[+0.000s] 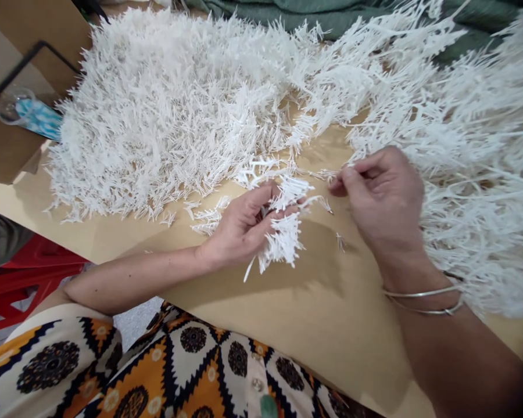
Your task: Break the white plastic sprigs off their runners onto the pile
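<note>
My left hand (242, 223) is curled round a small bunch of white plastic sprigs (285, 238), whose branched tips stick out between and below the fingers. To its right, my right hand (386, 200) is closed in a pinch just above the table. A thin white sprig (325, 174) meets the pinched fingertips; how much of it lies between them is hidden. Under my hands, a few loose bits (340, 242) lie on the tan tabletop (314, 325). More short sprigs (209, 220) rest behind my left hand.
A big heap of short white sprigs (169, 110) covers the far left of the table. Longer white branches (475, 174) pile up along the right. At the left stand a cardboard box (9, 145) and a clear cup (15, 107); a red stool (30, 278) is below the edge.
</note>
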`<move>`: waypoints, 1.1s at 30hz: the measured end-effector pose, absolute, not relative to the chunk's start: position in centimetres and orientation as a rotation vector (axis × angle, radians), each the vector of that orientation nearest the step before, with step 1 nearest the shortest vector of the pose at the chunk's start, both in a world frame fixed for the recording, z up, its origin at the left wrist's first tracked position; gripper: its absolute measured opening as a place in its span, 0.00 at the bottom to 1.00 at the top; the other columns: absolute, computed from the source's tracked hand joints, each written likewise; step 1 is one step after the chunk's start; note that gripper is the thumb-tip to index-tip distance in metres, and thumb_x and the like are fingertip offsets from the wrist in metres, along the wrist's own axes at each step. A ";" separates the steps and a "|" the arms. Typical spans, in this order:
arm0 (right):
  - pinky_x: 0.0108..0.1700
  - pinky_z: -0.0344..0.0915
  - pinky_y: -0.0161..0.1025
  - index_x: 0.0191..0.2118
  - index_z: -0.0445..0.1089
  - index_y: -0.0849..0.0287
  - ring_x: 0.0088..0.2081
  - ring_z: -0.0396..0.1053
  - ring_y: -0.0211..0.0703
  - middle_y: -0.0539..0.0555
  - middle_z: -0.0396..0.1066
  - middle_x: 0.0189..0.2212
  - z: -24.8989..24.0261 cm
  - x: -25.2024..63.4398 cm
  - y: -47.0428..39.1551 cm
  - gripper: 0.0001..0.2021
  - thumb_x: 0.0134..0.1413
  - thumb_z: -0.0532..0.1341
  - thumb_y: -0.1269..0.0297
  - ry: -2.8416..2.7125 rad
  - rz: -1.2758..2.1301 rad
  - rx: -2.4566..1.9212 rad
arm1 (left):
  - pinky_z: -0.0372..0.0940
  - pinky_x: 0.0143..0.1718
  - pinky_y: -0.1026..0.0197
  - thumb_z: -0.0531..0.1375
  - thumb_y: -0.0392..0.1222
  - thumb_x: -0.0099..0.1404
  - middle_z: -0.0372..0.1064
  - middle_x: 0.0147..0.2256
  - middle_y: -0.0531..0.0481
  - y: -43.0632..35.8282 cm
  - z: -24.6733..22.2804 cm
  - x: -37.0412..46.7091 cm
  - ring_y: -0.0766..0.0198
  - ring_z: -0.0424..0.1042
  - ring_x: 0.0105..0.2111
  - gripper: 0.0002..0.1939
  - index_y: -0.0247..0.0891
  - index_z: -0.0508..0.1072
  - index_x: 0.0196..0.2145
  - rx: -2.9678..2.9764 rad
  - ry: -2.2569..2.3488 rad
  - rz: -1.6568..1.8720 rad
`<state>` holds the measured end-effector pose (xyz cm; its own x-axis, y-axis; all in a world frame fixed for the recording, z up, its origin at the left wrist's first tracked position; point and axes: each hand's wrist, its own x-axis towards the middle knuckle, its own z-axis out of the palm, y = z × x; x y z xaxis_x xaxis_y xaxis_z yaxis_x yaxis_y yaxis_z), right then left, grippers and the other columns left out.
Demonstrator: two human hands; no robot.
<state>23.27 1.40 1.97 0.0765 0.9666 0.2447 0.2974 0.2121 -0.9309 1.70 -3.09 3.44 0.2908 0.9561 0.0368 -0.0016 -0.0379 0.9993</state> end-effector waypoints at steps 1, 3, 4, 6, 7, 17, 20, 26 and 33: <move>0.35 0.69 0.45 0.35 0.66 0.49 0.28 0.73 0.43 0.48 0.73 0.27 1.9 23.5 1.5 0.09 0.62 0.67 0.66 -1.408 0.792 -1.289 | 0.75 0.42 0.57 0.63 0.52 0.73 0.74 0.43 0.49 -3.2 3.7 1.7 0.62 0.74 0.40 0.11 0.42 0.74 0.46 1.322 0.939 0.991; 0.36 0.69 0.46 0.37 0.68 0.50 0.30 0.74 0.43 0.48 0.75 0.28 1.8 23.6 1.3 0.07 0.63 0.67 0.67 -1.448 0.768 -1.306 | 0.75 0.38 0.59 0.63 0.50 0.73 0.76 0.44 0.48 -3.2 4.3 1.8 0.63 0.76 0.38 0.12 0.42 0.73 0.47 1.204 0.874 0.945; 0.38 0.70 0.46 0.38 0.69 0.51 0.31 0.76 0.43 0.48 0.75 0.30 1.8 23.5 1.1 0.06 0.63 0.67 0.67 -1.487 0.769 -1.313 | 0.75 0.36 0.60 0.64 0.50 0.73 0.77 0.44 0.48 -3.0 4.5 1.8 0.64 0.77 0.36 0.12 0.42 0.73 0.48 1.145 0.855 0.928; 0.43 0.73 0.46 0.42 0.71 0.51 0.36 0.78 0.44 0.49 0.77 0.35 1.9 23.1 0.5 0.05 0.64 0.66 0.67 -1.540 0.797 -1.299 | 0.74 0.34 0.62 0.65 0.48 0.72 0.79 0.44 0.47 -2.7 4.8 1.9 0.65 0.77 0.34 0.12 0.41 0.73 0.47 1.042 0.844 0.905; 0.46 0.74 0.47 0.45 0.72 0.51 0.39 0.79 0.44 0.50 0.77 0.38 2.1 22.9 0.2 0.05 0.65 0.65 0.67 -1.550 0.812 -1.286 | 0.74 0.34 0.62 0.66 0.48 0.71 0.80 0.45 0.47 -2.5 4.8 1.9 0.66 0.77 0.33 0.12 0.40 0.73 0.47 1.002 0.839 0.901; 0.53 0.72 0.51 0.46 0.78 0.48 0.45 0.77 0.48 0.53 0.79 0.43 4.2 22.1 -1.0 0.08 0.71 0.60 0.61 -1.669 0.735 -1.295 | 0.73 0.32 0.65 0.69 0.49 0.68 0.80 0.40 0.49 -1.8 3.9 1.7 0.68 0.76 0.31 0.15 0.39 0.73 0.44 0.866 0.878 0.874; 0.56 0.71 0.54 0.49 0.78 0.48 0.48 0.76 0.51 0.54 0.78 0.45 4.0 22.2 -0.9 0.10 0.71 0.59 0.64 -1.713 0.662 -1.288 | 0.71 0.32 0.65 0.67 0.51 0.70 0.77 0.36 0.51 -1.8 3.8 1.4 0.68 0.74 0.31 0.15 0.40 0.70 0.43 0.983 0.880 0.858; 0.62 0.68 0.56 0.53 0.77 0.48 0.55 0.74 0.51 0.55 0.77 0.51 4.6 22.0 -1.3 0.13 0.73 0.57 0.63 -1.742 0.660 -1.238 | 0.68 0.42 0.63 0.63 0.53 0.74 0.74 0.40 0.50 -1.3 3.2 0.8 0.67 0.72 0.38 0.14 0.38 0.73 0.44 1.394 0.909 0.893; 0.49 0.75 0.46 0.42 0.77 0.51 0.40 0.76 0.43 0.50 0.78 0.38 4.2 21.6 -1.4 0.06 0.60 0.71 0.61 -1.579 1.103 -1.239 | 0.65 0.42 0.63 0.62 0.52 0.75 0.77 0.38 0.50 -1.3 3.1 0.4 0.67 0.73 0.38 0.15 0.38 0.78 0.44 1.700 0.963 0.865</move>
<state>21.61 -1.42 4.17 -0.1738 0.9810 0.0862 0.2565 0.1296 -0.9578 0.40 -1.28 3.14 0.4361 0.8926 0.1145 0.2086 -0.2241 0.9520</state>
